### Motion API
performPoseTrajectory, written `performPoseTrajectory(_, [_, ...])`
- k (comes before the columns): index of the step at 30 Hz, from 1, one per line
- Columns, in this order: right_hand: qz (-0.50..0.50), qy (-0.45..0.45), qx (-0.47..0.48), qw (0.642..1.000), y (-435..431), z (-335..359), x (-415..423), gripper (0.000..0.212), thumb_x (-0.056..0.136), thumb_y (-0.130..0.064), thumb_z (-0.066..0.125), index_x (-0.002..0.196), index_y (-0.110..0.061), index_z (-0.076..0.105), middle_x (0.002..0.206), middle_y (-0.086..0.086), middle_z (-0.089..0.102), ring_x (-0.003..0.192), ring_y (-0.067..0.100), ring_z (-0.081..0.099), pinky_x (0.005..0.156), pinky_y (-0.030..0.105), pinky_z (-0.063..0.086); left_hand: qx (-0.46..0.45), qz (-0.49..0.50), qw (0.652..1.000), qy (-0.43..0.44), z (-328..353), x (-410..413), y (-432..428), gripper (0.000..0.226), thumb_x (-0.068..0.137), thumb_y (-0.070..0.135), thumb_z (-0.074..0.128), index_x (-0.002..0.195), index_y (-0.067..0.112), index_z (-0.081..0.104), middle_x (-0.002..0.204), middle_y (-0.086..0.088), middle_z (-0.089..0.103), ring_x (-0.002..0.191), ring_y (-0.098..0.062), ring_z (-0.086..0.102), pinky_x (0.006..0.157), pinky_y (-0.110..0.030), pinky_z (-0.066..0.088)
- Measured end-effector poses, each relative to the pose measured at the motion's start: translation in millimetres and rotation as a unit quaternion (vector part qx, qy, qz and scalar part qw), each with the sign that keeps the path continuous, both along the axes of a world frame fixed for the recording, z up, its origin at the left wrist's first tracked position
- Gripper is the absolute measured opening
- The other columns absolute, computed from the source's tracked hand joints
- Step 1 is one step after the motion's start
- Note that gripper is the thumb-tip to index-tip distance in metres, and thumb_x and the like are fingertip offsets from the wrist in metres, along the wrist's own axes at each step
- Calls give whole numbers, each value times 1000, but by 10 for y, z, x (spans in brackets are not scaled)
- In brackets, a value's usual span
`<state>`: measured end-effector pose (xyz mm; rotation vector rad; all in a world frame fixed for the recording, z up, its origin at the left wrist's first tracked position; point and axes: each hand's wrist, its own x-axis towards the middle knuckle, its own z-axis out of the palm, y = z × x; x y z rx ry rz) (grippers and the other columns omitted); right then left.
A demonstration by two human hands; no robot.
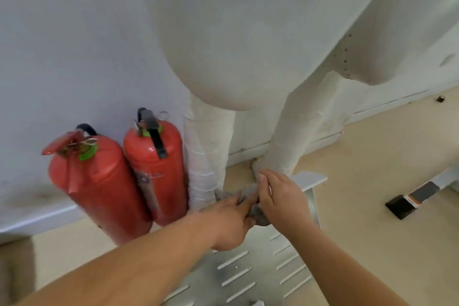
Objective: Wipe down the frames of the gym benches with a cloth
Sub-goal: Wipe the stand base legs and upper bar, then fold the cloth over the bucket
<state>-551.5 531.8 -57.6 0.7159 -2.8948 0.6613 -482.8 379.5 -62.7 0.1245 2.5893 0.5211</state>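
While the left grip (231,221) and right grip (280,196) both pinch the cloth (260,216) at the far end of the frame (309,178), most of it looks unwiped.

Two red extinguishers (119,176) by wall (62,45)

Beyond the far end of the frame (258,256) we are hemmed by the left wrapped pipe (207,151) and the right wrapped pipe (290,141), with a bulky white duct (236,45) overhanging. Two red extinguishers (99,181) crowd the wall (62,57) on the left. Rightward we see open floor (372,181), up to a black block (402,204)
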Motion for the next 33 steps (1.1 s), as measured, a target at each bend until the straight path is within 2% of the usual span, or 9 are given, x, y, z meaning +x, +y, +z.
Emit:
performPoseTrajectory(3, [50, -16, 23, 998, -467, 56, 295, 32, 106, -35, 40, 94, -20, 64, 88, -1, 65, 87, 24, 60, 70, 35, 42, -4, 15, 1000, 9, 43, 514, -392, 61, 107, 49, 28, 160, 39, -2, 169, -7, 14, 152, -32, 25, 123, -47, 25])
performPoseTrajectory(7, [120, -106, 57, 985, -1063, 246, 762, 30, 107, -38, 37, 89, -24, 57, 92, -1, 63, 91, 24, 59, 75, 36, 44, 18, 39, 999, 12, 95, 1092, -863, 58, 108, 47, 30, 162, 32, 11, 168, -9, 16, 151, -31, 24, 122, -41, 24])
performPoseTrajectory(13, [147, -225, 105, 958, -1717, 355, 1475, 35, 108, -44, 33, 85, -29, 54, 95, 0, 65, 94, 22, 60, 82, 36, 46, 76, 59, 994, 42, 2, 2014, -1603, 65, 109, 44, 33, 163, 35, -1, 170, -1, 10, 155, -27, 16, 126, -36, 18])
performPoseTrajectory(16, [150, -252, 96, 951, -2016, 410, 1872, 29, 109, -42, 34, 117, -35, 62, 119, 2, 68, 116, 24, 60, 98, 34, 44, 123, 118, 984, 43, -100, 2590, -2001, 54, 107, 46, 32, 159, 42, 19, 165, 1, 31, 145, -24, 38, 120, -37, 33])
performPoseTrajectory(18, [138, -264, 71, 952, -2217, 526, 2100, 39, 109, -38, 39, 140, -23, 56, 135, 2, 63, 128, 22, 55, 101, 27, 39, 162, 189, 968, 27, -111, 2993, -2263, 38, 108, 44, 33, 143, 39, 45, 137, -1, 62, 112, -20, 61, 100, -34, 49])
performPoseTrajectory(20, [131, -286, 45, 948, -2447, 666, 2310, 34, 107, -35, 45, 133, -20, 62, 129, 2, 67, 122, 22, 60, 96, 27, 42, 212, 268, 939, 49, 7, 3259, -2493, 27, 109, 38, 38, 129, 35, 55, 111, 0, 70, 89, -13, 63, 85, -29, 53])
performPoseTrajectory(22, [124, -332, 27, 935, -2712, 800, 2528, 29, 106, -33, 48, 117, -18, 70, 116, 9, 72, 108, 28, 66, 89, 37, 51, 284, 363, 880, 115, 171, 3402, -2699, 15, 108, 36, 43, 116, 38, 54, 99, 3, 70, 84, -6, 65, 82, -30, 56])
performPoseTrajectory(27, [68, -449, -124, 882, -3153, 784, 3091, 24, 105, -30, 51, 119, -25, 69, 113, 4, 74, 102, 18, 72, 89, 38, 57, 360, 482, 783, 159, 369, 3567, -2965, 13, 99, 34, 63, 92, 23, 63, 77, 4, 67, 76, -20, 65, 76, -40, 57])
performPoseTrajectory(33, [123, -465, -213, 850, -3418, 789, 3392, 28, 102, -13, 59, 121, -30, 70, 109, -5, 77, 102, 14, 74, 81, 32, 58, 460, 496, 730, 100, 615, 3829, -3207, 39, 106, 43, 48, 96, 18, 76, 94, -9, 76, 93, -29, 73, 86, -47, 61])
